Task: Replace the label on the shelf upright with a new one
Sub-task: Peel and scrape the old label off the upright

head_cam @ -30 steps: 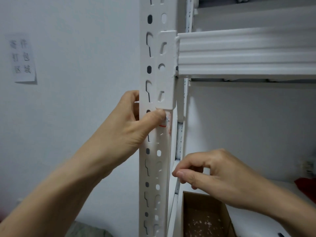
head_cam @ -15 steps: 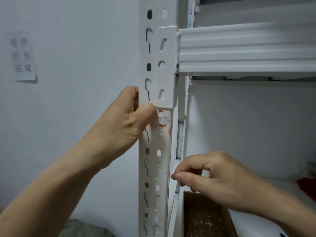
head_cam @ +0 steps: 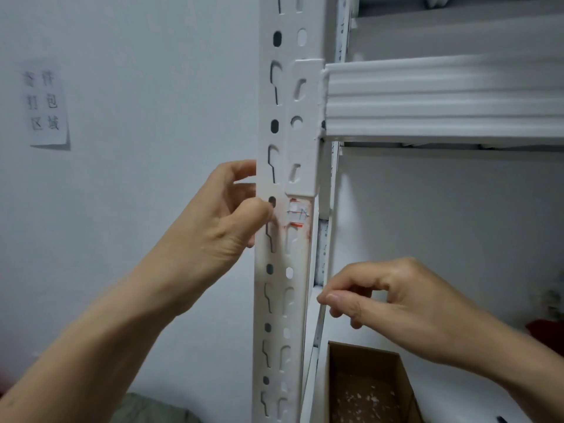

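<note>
The white perforated shelf upright (head_cam: 283, 300) stands in the middle of the view. On its front face, just below the beam bracket, sticks a torn old label (head_cam: 297, 215) with red lines and a blue mark; red smears lie below it. My left hand (head_cam: 219, 221) grips the upright from the left, fingers behind its edge and the thumb tip pressed on the front just left of the label. My right hand (head_cam: 381, 297) hovers lower right of the upright with curled fingers, thumb and forefinger pressed together; I see nothing between them.
A white shelf beam (head_cam: 442, 99) runs right from the upright. An open cardboard box (head_cam: 399, 370) with white scraps inside sits on the lower shelf under my right hand. A paper note (head_cam: 45, 105) hangs on the left wall. Something red (head_cam: 546, 328) lies far right.
My left thumb has slid left off the label, uncovering its torn remains. My right hand has stayed almost where it was.
</note>
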